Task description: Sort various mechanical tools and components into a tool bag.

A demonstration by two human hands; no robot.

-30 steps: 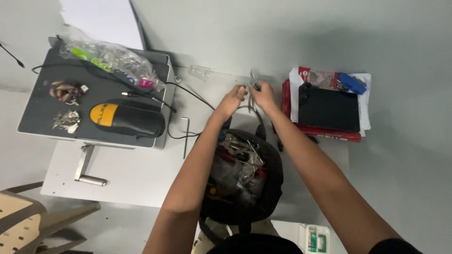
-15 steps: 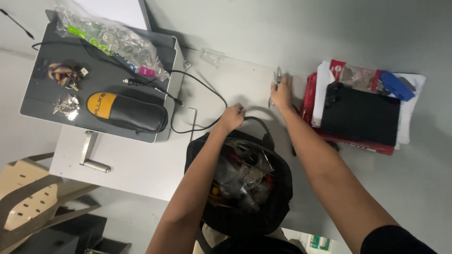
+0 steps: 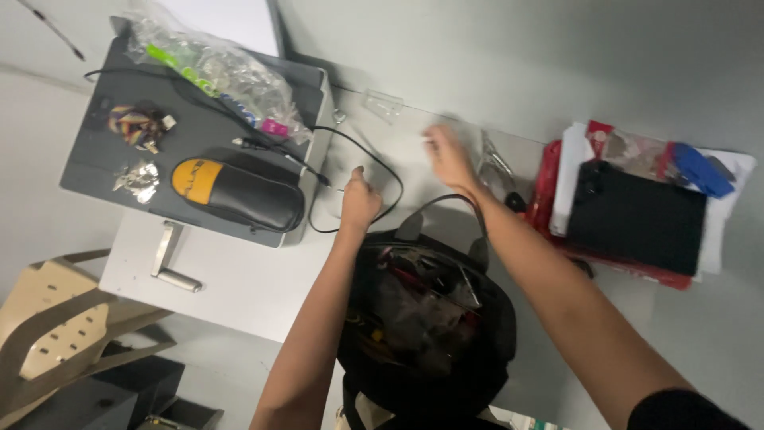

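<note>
My left hand is curled into a fist on the white table, beside a loop of black cable and just above the open black tool bag. Whether it holds anything is hidden. My right hand, blurred, hovers over the table with its fingers apart and nothing in it. Metal pliers lie on the table just to its right. The bag is full of mixed tools, and its strap arches under my right wrist.
A grey case at the left carries a yellow-and-black pouch, a clear bag of small parts and two key bunches. Stacked red book, papers and black pouch lie at the right. A metal handle and a beige chair are lower left.
My right hand has let go of the pliers, which now lie on the table, and has moved left. My left hand has left the bag strap and moved left towards the cable.
</note>
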